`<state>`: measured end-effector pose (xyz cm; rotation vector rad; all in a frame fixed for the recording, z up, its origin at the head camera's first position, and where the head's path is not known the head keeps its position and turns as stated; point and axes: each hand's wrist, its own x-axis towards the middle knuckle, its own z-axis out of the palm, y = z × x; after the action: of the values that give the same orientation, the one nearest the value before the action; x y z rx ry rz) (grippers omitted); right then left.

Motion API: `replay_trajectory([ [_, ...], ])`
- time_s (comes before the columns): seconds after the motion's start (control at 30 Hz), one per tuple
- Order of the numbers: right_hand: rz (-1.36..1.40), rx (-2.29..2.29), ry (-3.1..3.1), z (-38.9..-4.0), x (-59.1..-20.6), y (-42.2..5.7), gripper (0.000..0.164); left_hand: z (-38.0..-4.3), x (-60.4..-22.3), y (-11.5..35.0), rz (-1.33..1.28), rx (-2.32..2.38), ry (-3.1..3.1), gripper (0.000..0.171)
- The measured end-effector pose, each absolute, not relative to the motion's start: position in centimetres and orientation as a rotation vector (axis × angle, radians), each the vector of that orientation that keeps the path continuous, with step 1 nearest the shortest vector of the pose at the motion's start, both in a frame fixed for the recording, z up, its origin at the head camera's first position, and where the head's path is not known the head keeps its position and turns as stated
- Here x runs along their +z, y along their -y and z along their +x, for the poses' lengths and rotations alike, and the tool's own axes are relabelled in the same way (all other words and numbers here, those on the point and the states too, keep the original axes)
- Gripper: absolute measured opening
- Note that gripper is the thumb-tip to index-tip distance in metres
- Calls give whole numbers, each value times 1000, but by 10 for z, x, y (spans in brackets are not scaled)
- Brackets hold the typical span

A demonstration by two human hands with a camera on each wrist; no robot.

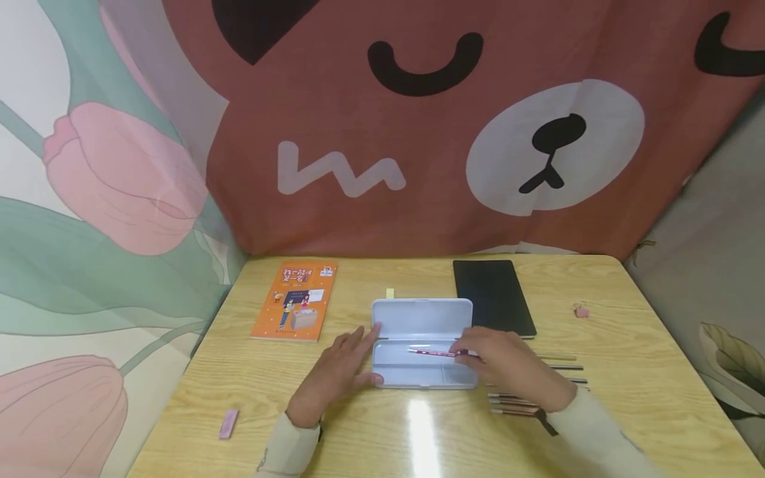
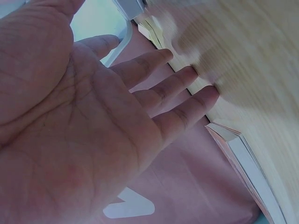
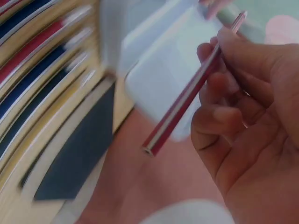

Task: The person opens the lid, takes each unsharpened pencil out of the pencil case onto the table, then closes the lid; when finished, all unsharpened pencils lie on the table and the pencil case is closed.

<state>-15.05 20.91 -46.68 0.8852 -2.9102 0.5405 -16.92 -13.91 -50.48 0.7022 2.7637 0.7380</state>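
A pale blue-white pencil case lies with its lid raised, at the middle of the table. Over its tray my right hand pinches a red-and-silver striped pencil between thumb and fingers. In the right wrist view the pencil slants up through the fingertips, one end pointing toward the camera. My left hand rests along the left side of the case, thumb near the front corner. The left wrist view shows its palm with the fingers stretched out, fairly straight.
Several pencils lie on the table right of the case, partly under my right forearm. A black tablet-like slab lies behind them, and an orange book lies at left. A pink eraser-like block and a small pink clip lie farther out.
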Motion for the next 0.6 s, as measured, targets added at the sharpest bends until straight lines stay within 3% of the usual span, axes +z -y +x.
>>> replay_trajectory([
  [0.3,651,444,3046,-108,-468,-277,11,-171,-507,140,724,747,-2762,97],
  [0.6,664,557,3239,-77,-489,-321,12,-171,-506,140,710,755,-2751,97],
])
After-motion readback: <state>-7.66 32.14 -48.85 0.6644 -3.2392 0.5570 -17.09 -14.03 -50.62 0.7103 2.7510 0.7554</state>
